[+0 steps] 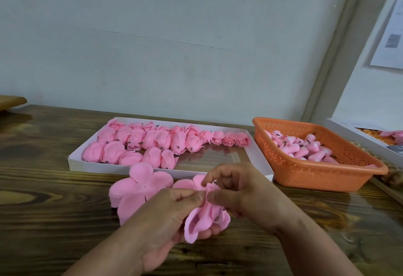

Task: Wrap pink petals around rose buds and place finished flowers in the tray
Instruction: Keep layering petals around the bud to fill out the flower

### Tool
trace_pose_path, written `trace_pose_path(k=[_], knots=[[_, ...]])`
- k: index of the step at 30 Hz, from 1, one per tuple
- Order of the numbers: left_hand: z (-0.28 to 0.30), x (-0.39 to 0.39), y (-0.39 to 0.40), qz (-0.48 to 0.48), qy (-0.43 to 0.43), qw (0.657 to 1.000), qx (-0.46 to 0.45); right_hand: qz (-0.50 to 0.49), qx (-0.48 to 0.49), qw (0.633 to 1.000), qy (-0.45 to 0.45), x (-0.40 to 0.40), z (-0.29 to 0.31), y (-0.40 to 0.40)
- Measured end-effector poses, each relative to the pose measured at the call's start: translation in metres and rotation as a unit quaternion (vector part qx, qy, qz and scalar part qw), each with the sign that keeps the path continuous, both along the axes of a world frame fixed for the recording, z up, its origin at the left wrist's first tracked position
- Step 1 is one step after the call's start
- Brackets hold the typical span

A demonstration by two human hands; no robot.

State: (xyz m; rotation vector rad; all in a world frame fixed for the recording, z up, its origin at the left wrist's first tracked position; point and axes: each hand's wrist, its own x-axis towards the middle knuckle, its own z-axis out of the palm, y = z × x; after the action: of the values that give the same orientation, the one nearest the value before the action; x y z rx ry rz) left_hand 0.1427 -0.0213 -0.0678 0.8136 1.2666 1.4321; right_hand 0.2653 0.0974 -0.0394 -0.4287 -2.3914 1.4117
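Observation:
My left hand [165, 221] cups a pink flower [205, 219] with its petals folded round a hidden bud. Its thumb and fingers pinch the gathered top. My right hand [242, 190] pinches the same gathered tip from the right. A stack of flat pink petal sheets [137, 186] lies on the table just left of my hands. Behind them, the white tray [250, 160] holds several finished pink roses [152, 142] in rows on its left and back. An orange basket [322, 173] at the right holds several pink rose buds [305, 147].
The wooden table [54, 199] runs to a grey wall behind. A white box [357, 138] with orange and pink pieces sits at the far right edge. A wooden board corner [11, 101] shows at the far left.

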Motion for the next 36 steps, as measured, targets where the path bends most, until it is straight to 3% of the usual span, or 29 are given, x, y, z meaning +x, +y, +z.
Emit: trace_pose_path(k=[8, 15, 24, 30, 36], knots=[[0.005, 0.002, -0.001, 0.013, -0.003, 1.000, -0.005, -0.012, -0.056, 0.998, 0.028, 0.001, 0.000, -0.006], [-0.003, 0.004, 0.003, 0.069, 0.088, 0.994, -0.016, -0.072, 0.008, 0.997, 0.001, -0.003, 0.001, -0.013], [-0.011, 0.000, -0.006, 0.071, -0.105, 0.990, 0.058, -0.143, -0.073, 0.983, 0.085, -0.005, -0.001, -0.007], [-0.011, 0.004, -0.008, 0.174, -0.044, 0.984, 0.013, -0.133, -0.065, 0.986, 0.083, -0.007, -0.005, -0.009], [-0.002, -0.001, -0.003, 0.210, -0.095, 0.973, -0.009, -0.078, 0.027, 0.993, 0.082, -0.005, -0.005, -0.010]])
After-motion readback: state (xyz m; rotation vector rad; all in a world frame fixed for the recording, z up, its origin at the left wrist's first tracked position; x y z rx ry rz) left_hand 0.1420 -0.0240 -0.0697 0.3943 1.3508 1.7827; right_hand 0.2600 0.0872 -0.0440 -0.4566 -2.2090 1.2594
